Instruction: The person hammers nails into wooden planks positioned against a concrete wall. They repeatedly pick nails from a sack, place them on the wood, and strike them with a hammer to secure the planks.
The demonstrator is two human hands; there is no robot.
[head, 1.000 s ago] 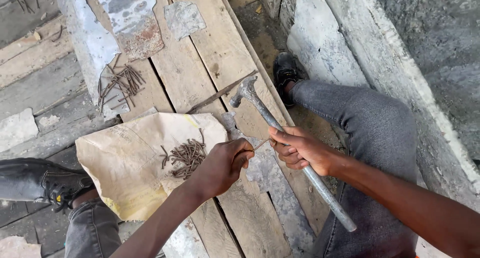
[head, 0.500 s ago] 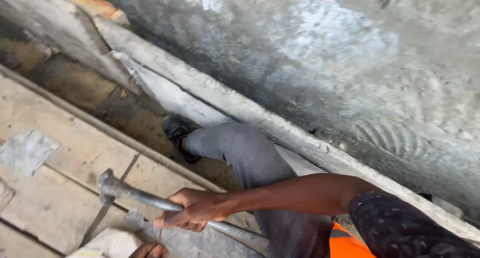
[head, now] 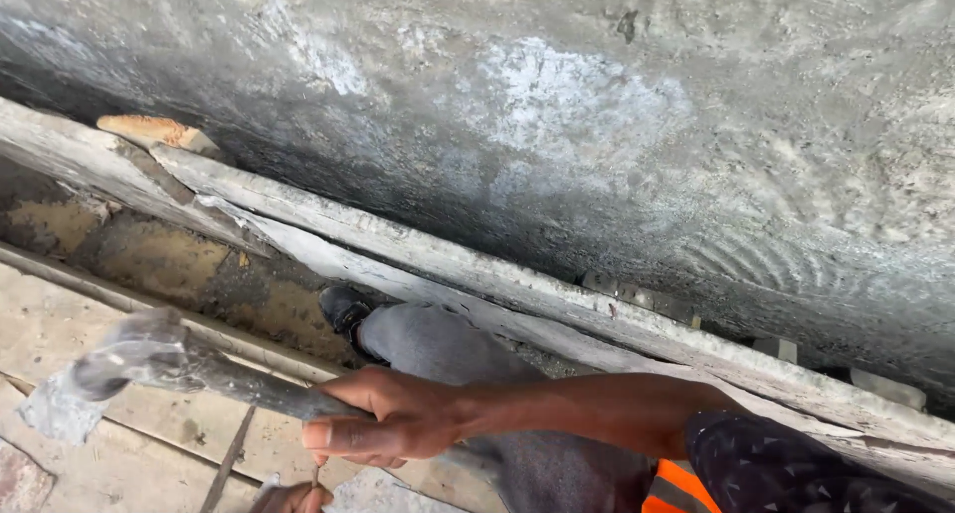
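Raised since half a second ago, the hammer (head: 179, 366) is clamped in the right hand (head: 393, 418), its blurred head at left frame. Only fingertips of the left hand (head: 288, 498) are seen at the bottom edge; its grip cannot be told.

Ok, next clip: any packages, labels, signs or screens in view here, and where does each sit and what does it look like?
None in view: no package, label, sign or screen.
What shows instead: the right hand gripping a dark metal hammer with a blurred grey head, over pale wooden planks, beside a rough grey concrete wall.
The left hand barely shows at the bottom edge.
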